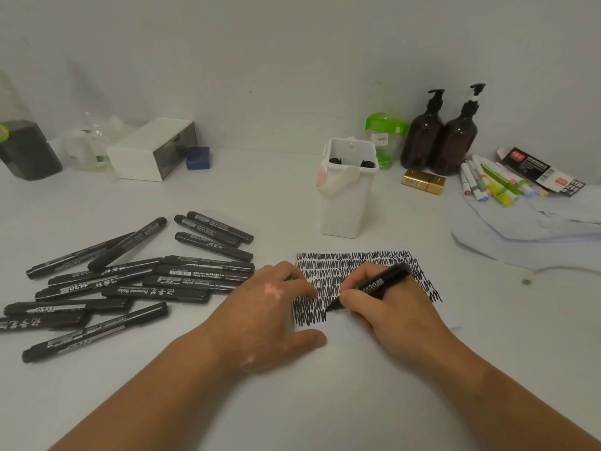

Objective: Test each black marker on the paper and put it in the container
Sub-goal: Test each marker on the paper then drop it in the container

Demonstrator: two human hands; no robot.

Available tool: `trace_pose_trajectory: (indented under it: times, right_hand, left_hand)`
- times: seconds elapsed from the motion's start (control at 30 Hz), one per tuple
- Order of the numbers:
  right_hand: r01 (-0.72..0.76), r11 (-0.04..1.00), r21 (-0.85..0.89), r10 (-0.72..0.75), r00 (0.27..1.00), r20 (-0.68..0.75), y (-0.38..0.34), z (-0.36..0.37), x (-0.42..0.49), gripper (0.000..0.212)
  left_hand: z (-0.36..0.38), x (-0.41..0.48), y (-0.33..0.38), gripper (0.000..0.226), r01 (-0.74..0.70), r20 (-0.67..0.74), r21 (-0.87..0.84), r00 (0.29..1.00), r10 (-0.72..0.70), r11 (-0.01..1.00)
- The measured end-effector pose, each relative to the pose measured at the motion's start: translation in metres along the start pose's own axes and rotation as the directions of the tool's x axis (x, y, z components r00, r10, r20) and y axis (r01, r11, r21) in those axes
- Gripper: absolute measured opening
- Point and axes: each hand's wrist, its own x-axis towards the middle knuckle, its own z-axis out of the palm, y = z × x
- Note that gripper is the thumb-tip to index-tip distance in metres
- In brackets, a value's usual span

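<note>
White table [260, 196] against a plain white wall [292, 60] (markers [130, 281] scattered left).

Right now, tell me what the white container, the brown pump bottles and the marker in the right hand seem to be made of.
The white container: likely moulded plastic, matte, opaque, with a rounded rim. The brown pump bottles: translucent amber, glossy highlights; plastic or glass, cannot tell; black pumps look plastic. The marker in the right hand: black plastic barrel, slight sheen, white printed lettering.
</note>
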Motion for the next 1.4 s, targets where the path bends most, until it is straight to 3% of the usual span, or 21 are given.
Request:
trace_pose_trajectory:
  times: [0.13,0.23,0.33,0.47,0.67,0.73,0.87,1.13,1.4]
  right_hand:
    - [-0.019,1.0,0.009,0.019,1.0,-0.002,0.0,0.0,0.001,0.004]
    - [-0.008,1.0,0.002,0.008,1.0,0.025,-0.002,0.0,0.0,0.014]
    - [-0.016,0.988,0.152,0.024,0.998,-0.054,-0.002,-0.003,0.002,0.012]
    - [-0.058,0.848,0.527,0.12,0.989,-0.085,-0.004,-0.015,0.005,0.008]
    - [-0.006,0.838,0.546,0.073,0.992,-0.102,-0.002,-0.026,0.008,0.012]
    - [-0.002,0.824,0.566,0.062,0.994,-0.087,-0.003,-0.028,0.008,0.015]
    - [-0.046,0.692,0.72,0.083,0.996,-0.016,-0.005,-0.032,0.007,0.016]
    - [0.038,0.714,0.699,0.022,0.997,-0.076,-0.007,-0.03,0.006,0.01]
    - [0.021,0.781,0.624,-0.068,0.996,0.052,-0.008,-0.023,0.001,0.015]
  left_hand:
    - [0.0,0.0,0.0,0.063,-0.005,-0.008,-0.002,1.0,0.005,1.0]
    - [0.0,0.0,-0.001,0.064,-0.009,0.001,0.0,1.0,0.009,1.0]
    - [0.0,-0.002,-0.001,0.065,-0.01,-0.028,-0.02,1.0,0.01,1.0]
    - [-0.005,-0.003,0.001,0.039,0.013,-0.184,-0.25,0.981,-0.061,0.968]
    - [-0.006,0.0,-0.003,0.057,0.037,-0.252,-0.452,0.953,-0.167,0.891]
    - [-0.005,0.0,-0.004,0.052,0.042,-0.238,-0.578,0.947,-0.217,0.815]
    - [-0.006,0.003,-0.009,0.033,0.051,-0.213,-0.728,0.931,-0.296,0.684]
    - [-0.006,0.005,-0.012,0.028,0.002,-0.186,-0.73,0.962,-0.201,0.683]
    - [-0.001,0.005,-0.009,0.026,-0.057,-0.153,-0.779,0.983,-0.101,0.624]
